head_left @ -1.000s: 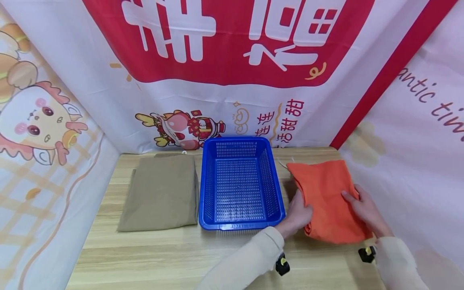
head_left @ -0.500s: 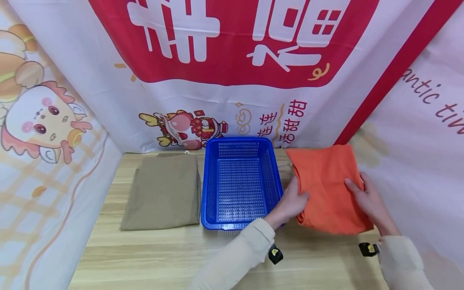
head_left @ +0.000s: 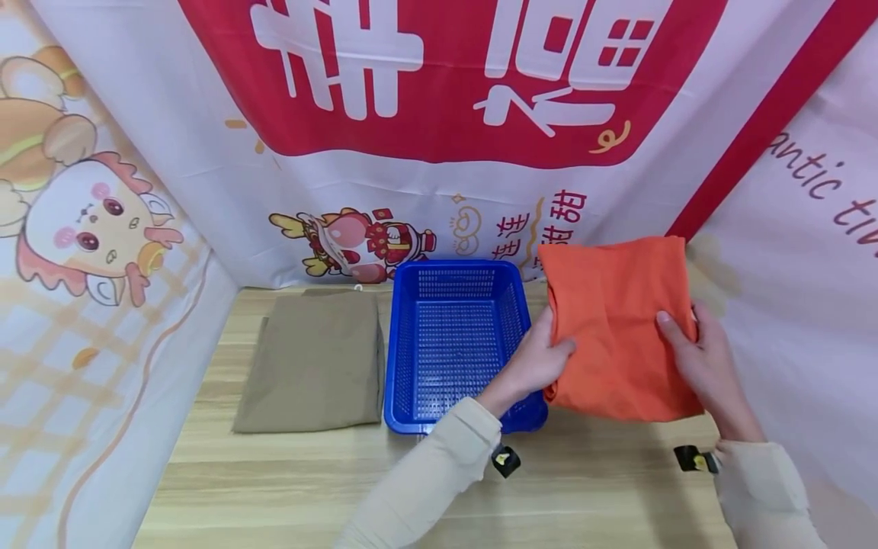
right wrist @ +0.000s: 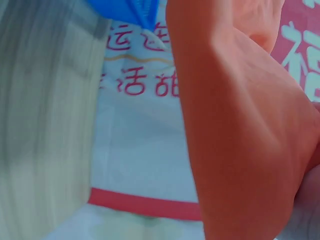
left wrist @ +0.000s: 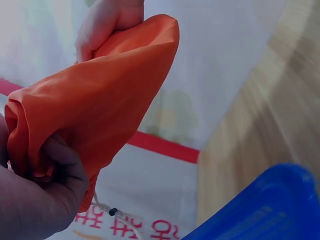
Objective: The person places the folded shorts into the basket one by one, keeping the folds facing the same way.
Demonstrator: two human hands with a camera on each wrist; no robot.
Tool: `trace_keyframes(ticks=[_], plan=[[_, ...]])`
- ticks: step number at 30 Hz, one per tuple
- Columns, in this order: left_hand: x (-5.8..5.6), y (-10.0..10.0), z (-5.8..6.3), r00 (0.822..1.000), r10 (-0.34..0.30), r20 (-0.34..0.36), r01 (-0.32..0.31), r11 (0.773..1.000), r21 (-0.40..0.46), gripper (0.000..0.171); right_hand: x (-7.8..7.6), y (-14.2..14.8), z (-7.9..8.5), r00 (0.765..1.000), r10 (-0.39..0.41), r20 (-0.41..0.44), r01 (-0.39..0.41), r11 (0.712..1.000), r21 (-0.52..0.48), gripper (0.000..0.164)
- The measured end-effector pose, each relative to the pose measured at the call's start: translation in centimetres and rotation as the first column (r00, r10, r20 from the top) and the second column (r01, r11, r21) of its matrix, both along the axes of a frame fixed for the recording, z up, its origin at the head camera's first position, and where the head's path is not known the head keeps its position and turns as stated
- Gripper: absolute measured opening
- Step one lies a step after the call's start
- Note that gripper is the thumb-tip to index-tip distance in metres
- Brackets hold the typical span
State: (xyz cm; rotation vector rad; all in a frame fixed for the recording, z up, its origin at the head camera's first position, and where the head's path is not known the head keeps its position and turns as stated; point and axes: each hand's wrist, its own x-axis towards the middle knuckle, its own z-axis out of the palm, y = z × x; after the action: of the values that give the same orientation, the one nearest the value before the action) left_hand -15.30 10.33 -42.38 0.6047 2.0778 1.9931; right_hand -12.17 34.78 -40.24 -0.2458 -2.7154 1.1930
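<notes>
1. Orange cloth [head_left: 620, 328]: folded, near-square, held up off table [head_left: 274, 488], right of blue basket [head_left: 405, 366].
2. Side edges run near-far, far edge left-right; long axis too close to call.
3. Left hand [head_left: 535, 358] pinches left edge, thumb on top.
4. Right hand [head_left: 706, 362] grips right edge, thumb on top.

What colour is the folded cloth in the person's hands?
The folded cloth is plain orange; the head view shows it best.
</notes>
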Motion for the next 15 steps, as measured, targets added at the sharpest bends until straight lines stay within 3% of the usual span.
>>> trace_keyframes(ticks=[7, 15], plan=[[-0.4, -2.2, 1.8, 1.000, 0.011, -0.022, -0.011, 1.000, -0.010, 0.050, -0.8, -2.3, 1.4, 0.998, -0.011, -0.067, 0.009, 0.999, -0.035, 0.055], [-0.9, -5.1, 3.3, 0.997, 0.041, -0.066, -0.043, 0.999, -0.034, 0.062, -2.2, -5.4, 2.4, 0.990, 0.006, -0.140, -0.023, 0.992, -0.121, 0.049]])
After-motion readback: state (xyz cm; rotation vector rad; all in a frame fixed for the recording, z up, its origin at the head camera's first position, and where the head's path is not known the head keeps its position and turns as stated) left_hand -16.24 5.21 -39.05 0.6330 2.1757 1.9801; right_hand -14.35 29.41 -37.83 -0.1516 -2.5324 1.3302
